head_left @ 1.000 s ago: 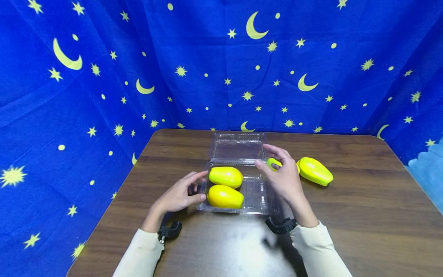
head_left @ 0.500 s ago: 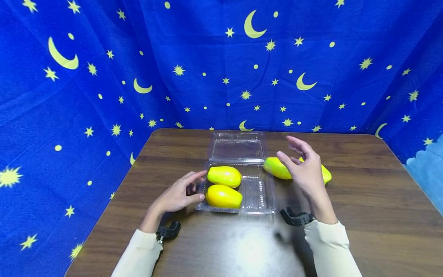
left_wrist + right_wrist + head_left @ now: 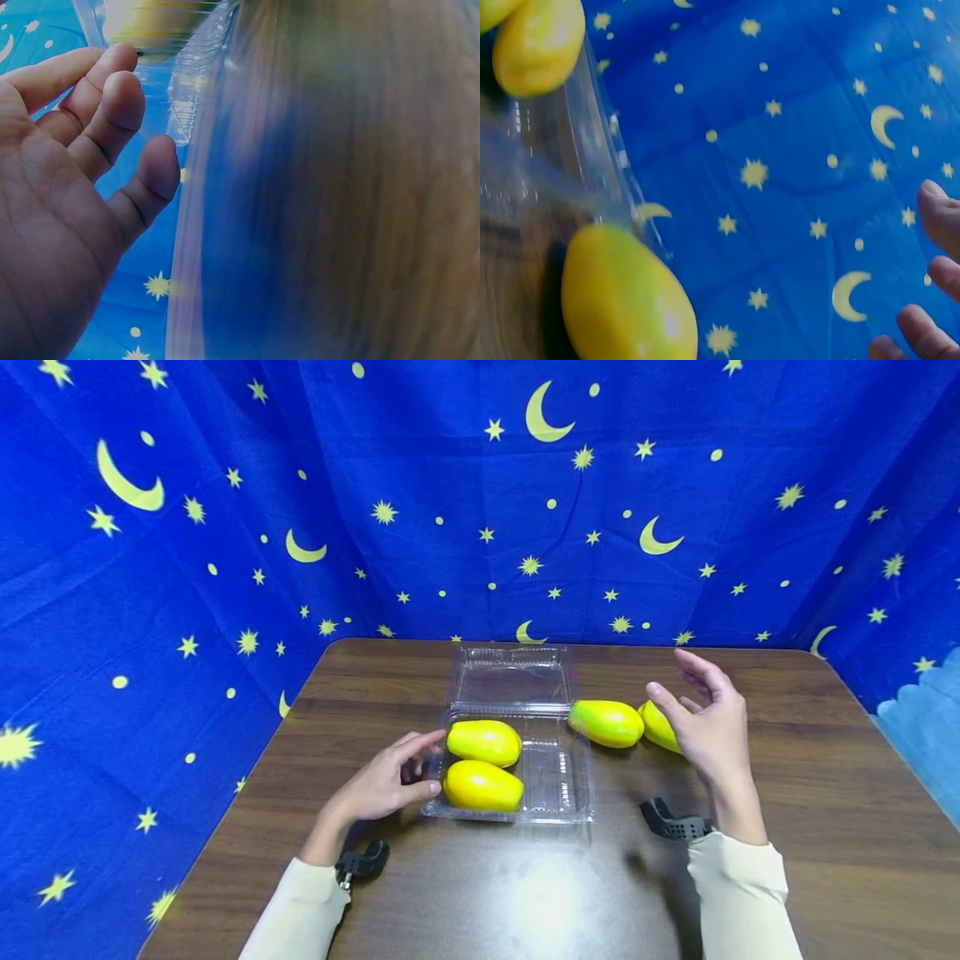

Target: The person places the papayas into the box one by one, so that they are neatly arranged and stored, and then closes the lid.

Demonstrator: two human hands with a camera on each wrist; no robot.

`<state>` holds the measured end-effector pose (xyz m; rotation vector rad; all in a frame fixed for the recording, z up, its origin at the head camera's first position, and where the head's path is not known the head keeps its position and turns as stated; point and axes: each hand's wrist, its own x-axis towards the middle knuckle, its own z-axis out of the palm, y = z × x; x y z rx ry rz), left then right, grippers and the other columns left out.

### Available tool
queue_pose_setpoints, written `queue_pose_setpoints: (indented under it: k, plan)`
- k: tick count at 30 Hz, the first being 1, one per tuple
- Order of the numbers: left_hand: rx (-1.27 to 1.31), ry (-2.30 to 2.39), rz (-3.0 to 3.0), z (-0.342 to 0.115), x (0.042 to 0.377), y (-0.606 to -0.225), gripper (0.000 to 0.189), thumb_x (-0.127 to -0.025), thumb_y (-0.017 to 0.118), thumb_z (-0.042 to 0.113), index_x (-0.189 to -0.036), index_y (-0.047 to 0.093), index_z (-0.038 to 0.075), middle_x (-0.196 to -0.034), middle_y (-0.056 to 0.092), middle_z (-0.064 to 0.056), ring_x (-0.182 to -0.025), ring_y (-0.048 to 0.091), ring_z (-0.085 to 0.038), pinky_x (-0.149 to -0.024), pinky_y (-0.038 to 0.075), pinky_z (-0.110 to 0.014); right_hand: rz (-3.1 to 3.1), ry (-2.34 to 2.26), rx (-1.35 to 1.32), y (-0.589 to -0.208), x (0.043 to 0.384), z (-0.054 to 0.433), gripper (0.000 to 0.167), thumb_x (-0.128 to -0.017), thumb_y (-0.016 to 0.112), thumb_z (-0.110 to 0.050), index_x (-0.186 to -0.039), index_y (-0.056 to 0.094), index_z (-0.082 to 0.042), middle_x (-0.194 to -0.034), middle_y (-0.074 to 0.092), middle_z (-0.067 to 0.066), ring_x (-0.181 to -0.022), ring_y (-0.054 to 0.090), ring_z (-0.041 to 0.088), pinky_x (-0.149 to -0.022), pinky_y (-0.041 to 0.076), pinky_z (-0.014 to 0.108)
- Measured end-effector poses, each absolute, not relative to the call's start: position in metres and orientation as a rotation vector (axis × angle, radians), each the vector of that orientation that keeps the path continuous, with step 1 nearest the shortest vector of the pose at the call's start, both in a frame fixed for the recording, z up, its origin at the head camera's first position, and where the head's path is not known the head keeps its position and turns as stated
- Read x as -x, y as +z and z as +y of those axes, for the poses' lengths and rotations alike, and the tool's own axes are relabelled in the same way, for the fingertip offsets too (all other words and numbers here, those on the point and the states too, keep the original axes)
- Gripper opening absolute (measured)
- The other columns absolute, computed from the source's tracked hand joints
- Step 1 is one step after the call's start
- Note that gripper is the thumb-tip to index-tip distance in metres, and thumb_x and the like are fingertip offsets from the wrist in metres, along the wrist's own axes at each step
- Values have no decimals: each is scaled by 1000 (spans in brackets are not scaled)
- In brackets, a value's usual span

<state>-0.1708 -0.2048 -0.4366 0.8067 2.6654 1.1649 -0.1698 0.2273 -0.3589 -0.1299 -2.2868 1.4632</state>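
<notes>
1 clear hinged container (image 3: 543,772) lies open on 1 wooden table (image 3: 825,793), with 2 yellow fruits (image 3: 484,743) side by side in its left half and 2 more fruits (image 3: 606,724) on the wood to its right. Of 2 hands, the left hand (image 3: 378,787) has thumb and fingers parted at the container's left edge; the right hand (image 3: 716,727), fingers loosely spread and gripping nothing, is over the rightmost fruit.

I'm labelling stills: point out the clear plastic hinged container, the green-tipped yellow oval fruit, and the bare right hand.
Clear plastic hinged container (image 3: 543,777): head view, bare base floor.
Green-tipped yellow oval fruit (image 3: 607,724): head view, middle of its upper side.
Bare right hand (image 3: 714,731): head view, middle of the hand.
</notes>
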Motion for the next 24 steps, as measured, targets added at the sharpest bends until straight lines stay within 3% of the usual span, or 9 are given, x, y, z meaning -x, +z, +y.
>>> queue_pose_setpoints:
  k: [5,12,15,19,24]
  plan:
    - [-814,1172,2663,-204,171,-437,71,-91,74,36,-153,43,24,-130,61,2,-89,53,-18,-71,47,-31,-2348,1353,150,-363,170,240,62,-88,78,-31,-145,54,-20,-147,54,2,-136,50,20,-106,47,42]
    - [-807,1170,2657,-204,170,-437,71,-91,74,35,-153,42,22,-130,61,1,-89,53,-19,-72,47,-30,-2380,1385,158,-370,171,246,65,-88,78,-32,-146,52,-18,-149,53,5,-136,49,23,-108,44,49]
    - [-802,1172,2652,-205,170,-437,71,-91,74,36,-153,42,22,-130,61,1,-90,53,-19,-72,47,-31,-2379,1410,187,-376,172,248,64,-88,78,-32,-145,53,-18,-148,54,5,-134,50,22,-107,46,38]
    - [-809,1182,2649,-204,170,-435,71,-91,74,36,-153,42,21,-130,60,1,-90,53,-20,-73,48,-33,-2372,1358,207,-381,172,252,62,-87,79,-31,-143,56,-18,-146,57,5,-132,52,23,-96,41,17]
    - [-811,1188,2650,-205,171,-436,70,-91,74,34,-153,43,21,-130,60,1,-90,53,-21,-73,48,-35,-2382,1234,222,-388,170,261,60,-85,81,-29,-139,60,-15,-143,59,9,-131,54,29,-92,36,14]
